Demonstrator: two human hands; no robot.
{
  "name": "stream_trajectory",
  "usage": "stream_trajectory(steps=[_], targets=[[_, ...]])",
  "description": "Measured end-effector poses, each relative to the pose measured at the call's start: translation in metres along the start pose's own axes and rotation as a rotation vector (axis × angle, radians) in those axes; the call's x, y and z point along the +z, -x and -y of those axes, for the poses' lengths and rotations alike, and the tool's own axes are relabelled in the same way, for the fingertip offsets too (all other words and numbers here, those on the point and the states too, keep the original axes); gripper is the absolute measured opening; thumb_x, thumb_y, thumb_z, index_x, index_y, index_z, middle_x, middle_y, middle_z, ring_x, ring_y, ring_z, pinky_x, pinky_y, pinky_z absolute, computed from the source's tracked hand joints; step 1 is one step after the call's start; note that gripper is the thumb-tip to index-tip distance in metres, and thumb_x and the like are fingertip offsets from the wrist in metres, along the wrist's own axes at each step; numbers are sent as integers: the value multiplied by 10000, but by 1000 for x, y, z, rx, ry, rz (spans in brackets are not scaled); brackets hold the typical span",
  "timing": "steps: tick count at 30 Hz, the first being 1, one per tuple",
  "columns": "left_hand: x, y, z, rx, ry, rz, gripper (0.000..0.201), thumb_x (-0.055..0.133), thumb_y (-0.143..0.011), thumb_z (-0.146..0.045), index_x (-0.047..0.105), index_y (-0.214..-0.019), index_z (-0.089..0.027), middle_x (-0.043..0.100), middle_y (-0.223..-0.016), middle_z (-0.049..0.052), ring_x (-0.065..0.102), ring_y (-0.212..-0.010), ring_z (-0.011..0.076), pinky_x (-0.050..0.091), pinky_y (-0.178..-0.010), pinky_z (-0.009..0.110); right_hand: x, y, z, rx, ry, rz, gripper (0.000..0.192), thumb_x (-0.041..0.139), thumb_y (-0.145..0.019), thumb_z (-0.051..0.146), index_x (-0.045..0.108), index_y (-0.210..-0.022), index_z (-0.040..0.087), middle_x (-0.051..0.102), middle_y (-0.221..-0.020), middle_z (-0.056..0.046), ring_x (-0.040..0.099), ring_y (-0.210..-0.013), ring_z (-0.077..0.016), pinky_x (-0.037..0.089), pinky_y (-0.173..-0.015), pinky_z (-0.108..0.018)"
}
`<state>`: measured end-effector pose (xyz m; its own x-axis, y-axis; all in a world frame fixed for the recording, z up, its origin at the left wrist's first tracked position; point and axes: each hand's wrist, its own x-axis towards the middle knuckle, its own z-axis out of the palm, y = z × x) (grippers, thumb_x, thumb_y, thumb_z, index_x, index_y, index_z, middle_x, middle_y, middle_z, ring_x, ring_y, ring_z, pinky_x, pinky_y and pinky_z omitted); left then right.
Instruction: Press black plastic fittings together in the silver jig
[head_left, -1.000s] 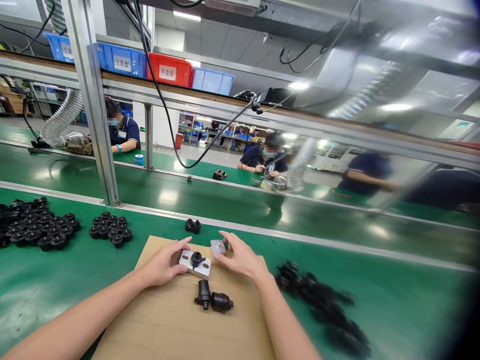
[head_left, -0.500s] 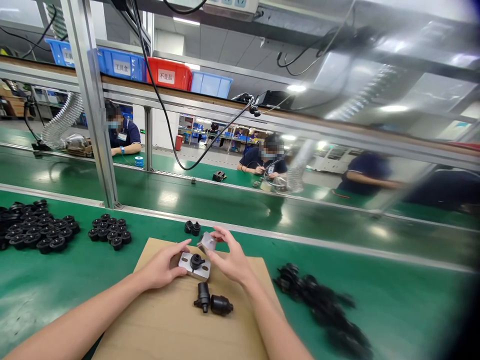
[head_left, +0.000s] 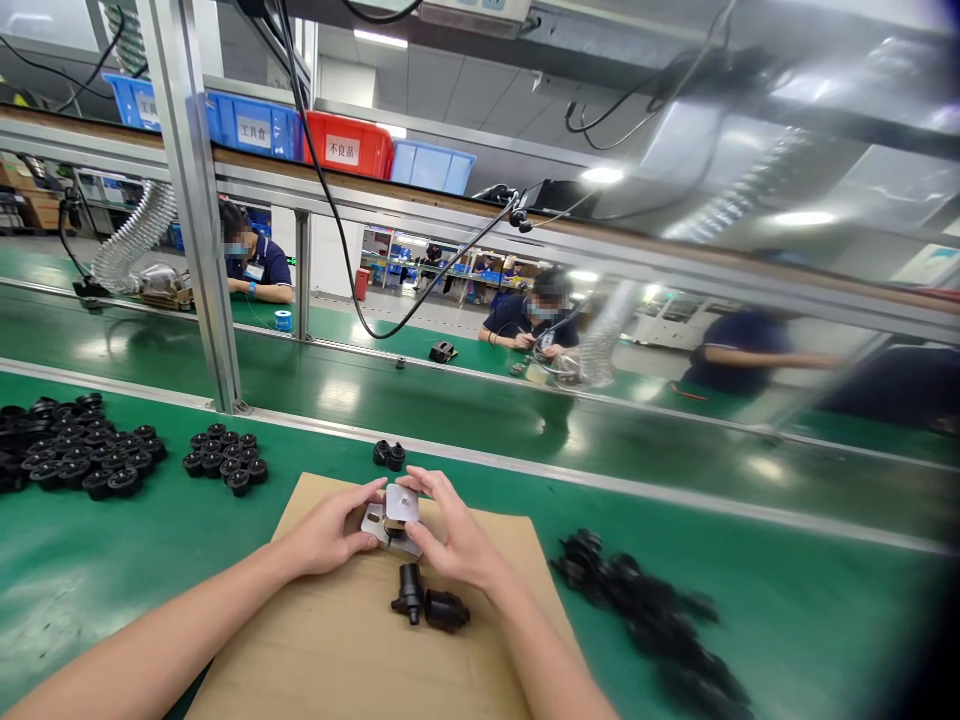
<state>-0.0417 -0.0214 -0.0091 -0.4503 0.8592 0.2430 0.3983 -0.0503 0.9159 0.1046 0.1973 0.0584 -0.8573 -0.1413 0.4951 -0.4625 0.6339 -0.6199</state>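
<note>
A small square metal block [head_left: 402, 503] sits atop the flat metal fixture plate [head_left: 375, 524] on cardboard.

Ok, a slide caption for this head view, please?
Both hands, left hand and right hand, press a small metal block onto a metal base plate over a cardboard sheet.

A silver-grey metal block [head_left: 401, 504] is showing between the hands, over plain brown cardboard [head_left: 337, 640]. Black parts [head_left: 430, 606] are lying near it. The counter [head_left: 112, 560] is showing glossy green; far bins are showing blue [head_left: 247, 125] and red [head_left: 349, 145].
</note>
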Motion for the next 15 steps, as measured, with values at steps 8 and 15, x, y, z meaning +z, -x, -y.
stream_trajectory(steps=[8,15], targets=[[0,3,-6,-36,-24,-1,830,723,-875,-265,378,-1627,-333,529,-1592,25,513,-1459,258,373,-1279,460,-3,-2,10,-2,-18,99,600,544,-994,165,401,-1554,327,512,-1403,-88,486,-1346,-246,446,-1179,-486],[-1,-1,-4,-18,7,3,823,721,-875,-238,386,-1622,-323,569,-1537,39,548,-1415,253,395,-1262,455,-7,1,0,85,-64,150,695,606,-892,101,469,-1542,306,487,-1435,-91,451,-1389,-254,388,-1234,-490]])
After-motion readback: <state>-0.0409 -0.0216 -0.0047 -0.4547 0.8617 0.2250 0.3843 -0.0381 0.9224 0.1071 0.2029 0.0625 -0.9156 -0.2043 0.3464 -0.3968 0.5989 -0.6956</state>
